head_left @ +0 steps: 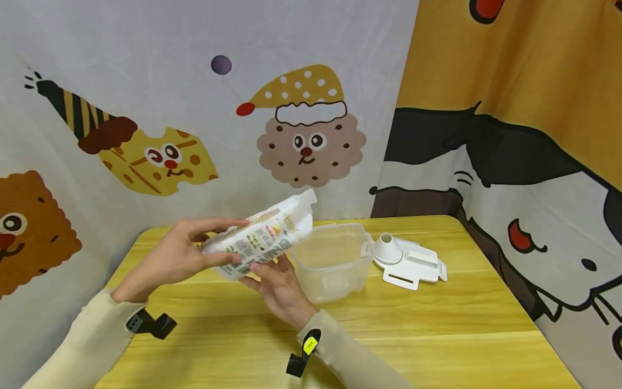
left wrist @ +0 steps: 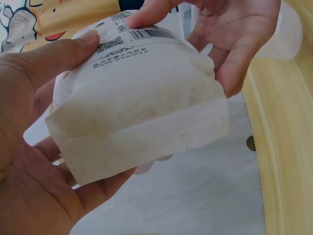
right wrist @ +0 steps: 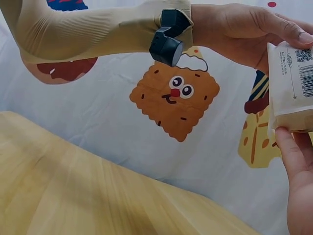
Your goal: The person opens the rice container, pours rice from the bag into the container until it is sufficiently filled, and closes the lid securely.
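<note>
A white printed bag of rice (head_left: 264, 235) is held tilted above the table, its crimped end pointing up and to the right in the head view. My left hand (head_left: 182, 251) grips its lower left end, thumb on the printed face and fingers behind. The right hand (head_left: 282, 289) holds the near lower side, its thumb on the barcode face (left wrist: 151, 33) and its fingers around the edge. In the left wrist view the flat bottom seam (left wrist: 142, 142) of the bag faces the camera. Right behind my right hand stands a clear plastic container (head_left: 335, 270) without a lid.
To the right of the container lies a white plastic lid (head_left: 413, 262) with a cone-shaped spout (head_left: 387, 248). The wooden table (head_left: 437, 335) ends at a cartoon-printed curtain (head_left: 194, 108) at the back and sides.
</note>
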`<state>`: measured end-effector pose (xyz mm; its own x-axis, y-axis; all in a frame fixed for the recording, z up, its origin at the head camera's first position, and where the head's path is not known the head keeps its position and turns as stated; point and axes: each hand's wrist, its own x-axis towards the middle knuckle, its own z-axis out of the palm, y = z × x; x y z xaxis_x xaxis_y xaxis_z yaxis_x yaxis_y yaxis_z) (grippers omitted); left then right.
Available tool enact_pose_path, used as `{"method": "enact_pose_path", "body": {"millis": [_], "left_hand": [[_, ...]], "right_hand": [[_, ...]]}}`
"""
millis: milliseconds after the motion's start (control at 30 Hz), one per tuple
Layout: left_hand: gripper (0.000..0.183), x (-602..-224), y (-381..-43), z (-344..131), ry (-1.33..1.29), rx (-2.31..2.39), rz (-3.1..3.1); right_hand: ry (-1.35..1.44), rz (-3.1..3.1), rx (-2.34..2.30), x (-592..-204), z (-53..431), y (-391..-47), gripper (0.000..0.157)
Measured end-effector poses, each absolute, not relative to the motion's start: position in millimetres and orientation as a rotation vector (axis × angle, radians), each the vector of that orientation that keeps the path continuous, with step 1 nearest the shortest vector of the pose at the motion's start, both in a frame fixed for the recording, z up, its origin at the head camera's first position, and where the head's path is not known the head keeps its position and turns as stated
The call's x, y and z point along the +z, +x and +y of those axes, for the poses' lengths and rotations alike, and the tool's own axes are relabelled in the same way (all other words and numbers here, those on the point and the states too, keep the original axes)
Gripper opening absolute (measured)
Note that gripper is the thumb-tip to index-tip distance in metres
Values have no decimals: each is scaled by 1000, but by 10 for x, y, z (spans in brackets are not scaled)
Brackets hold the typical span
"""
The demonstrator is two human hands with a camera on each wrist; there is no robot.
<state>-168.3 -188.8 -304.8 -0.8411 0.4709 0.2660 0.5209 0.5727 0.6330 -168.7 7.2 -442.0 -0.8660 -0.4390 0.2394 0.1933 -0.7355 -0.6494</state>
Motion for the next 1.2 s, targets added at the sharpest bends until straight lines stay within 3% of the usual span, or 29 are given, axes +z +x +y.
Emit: {"method": "enact_pose_path", "body": {"millis": [1200], "left_hand": [[44,-2997,-1765,-1750,-907,-1125,-2719]], "right_hand": [[-542,708,-2581,-4466,60,-1721,53]]}}
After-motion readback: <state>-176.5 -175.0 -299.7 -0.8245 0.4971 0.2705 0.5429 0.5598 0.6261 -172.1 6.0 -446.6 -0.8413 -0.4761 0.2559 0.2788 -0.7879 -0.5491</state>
